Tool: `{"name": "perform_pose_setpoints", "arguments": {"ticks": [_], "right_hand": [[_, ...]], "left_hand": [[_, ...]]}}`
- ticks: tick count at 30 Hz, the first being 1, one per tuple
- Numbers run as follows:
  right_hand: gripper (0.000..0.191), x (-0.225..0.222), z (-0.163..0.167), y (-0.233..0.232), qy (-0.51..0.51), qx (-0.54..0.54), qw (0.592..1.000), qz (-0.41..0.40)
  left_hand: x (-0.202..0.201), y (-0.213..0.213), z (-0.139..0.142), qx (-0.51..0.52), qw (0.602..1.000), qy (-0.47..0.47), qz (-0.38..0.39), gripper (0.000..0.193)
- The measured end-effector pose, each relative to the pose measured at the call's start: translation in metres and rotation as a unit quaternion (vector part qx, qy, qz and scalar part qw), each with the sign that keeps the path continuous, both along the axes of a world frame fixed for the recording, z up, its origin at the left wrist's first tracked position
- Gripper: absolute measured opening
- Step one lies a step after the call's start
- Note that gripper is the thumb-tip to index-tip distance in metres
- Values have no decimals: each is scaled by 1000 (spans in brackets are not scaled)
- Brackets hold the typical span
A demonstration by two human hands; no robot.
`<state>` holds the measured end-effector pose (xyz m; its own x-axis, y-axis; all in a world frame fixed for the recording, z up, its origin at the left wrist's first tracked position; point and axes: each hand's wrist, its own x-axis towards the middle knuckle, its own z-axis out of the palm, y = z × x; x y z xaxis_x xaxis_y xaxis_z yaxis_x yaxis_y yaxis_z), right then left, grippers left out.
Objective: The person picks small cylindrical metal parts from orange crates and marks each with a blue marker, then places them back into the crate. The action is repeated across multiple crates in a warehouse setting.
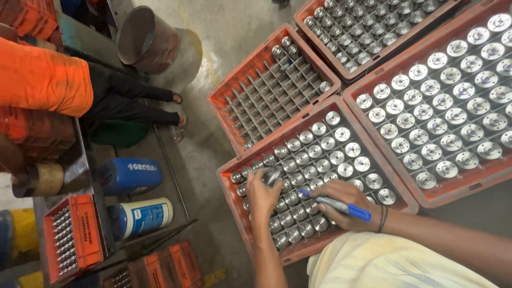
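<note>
My left hand (pixel 261 196) rests on the near-left part of an orange crate (pixel 228 193) full of round shiny metal parts, and its fingers pinch one metal part (pixel 273 176) tilted above its slot. My right hand (pixel 344 207) grips a blue marker pen (pixel 336 205), whose tip points left toward the part in my left hand. Both hands sit over the near rows of parts in this crate.
A mostly empty divided orange crate (pixel 221 104) lies beyond, with two fuller crates (pixel 368 120) to the right. On the left, a seated person in orange and black (pixel 48 80), a metal drum (pixel 146 40), blue canisters (pixel 130 175) and a small orange crate (pixel 88 224).
</note>
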<state>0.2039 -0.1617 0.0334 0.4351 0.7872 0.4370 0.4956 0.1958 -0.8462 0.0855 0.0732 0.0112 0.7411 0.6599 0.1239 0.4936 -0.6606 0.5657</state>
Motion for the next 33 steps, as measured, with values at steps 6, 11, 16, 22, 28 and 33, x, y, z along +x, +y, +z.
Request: {"name": "perform_pose_setpoints", "arguments": {"ticks": [6,11,16,22,28,33], "right_hand": [[24,3,-2,0,17,-38,999,-11],[24,5,0,-3,14,-43,999,-15],[22,6,7,-4,-4,-60,998,-37],[26,4,5,15,-115,-1,993,42],[25,-3,-5,6,-89,16,995,50],[25,-5,-5,3,-48,15,997,53]], "left_hand": [[35,6,15,3,996,41,75,43],[42,25,14,36,991,97,84,40],[0,34,16,-303,895,-328,0,45],[8,-38,-40,-655,682,-310,100,40],[3,-57,-55,-625,712,-288,143,48],[6,-57,-49,-591,751,-276,107,44]]}}
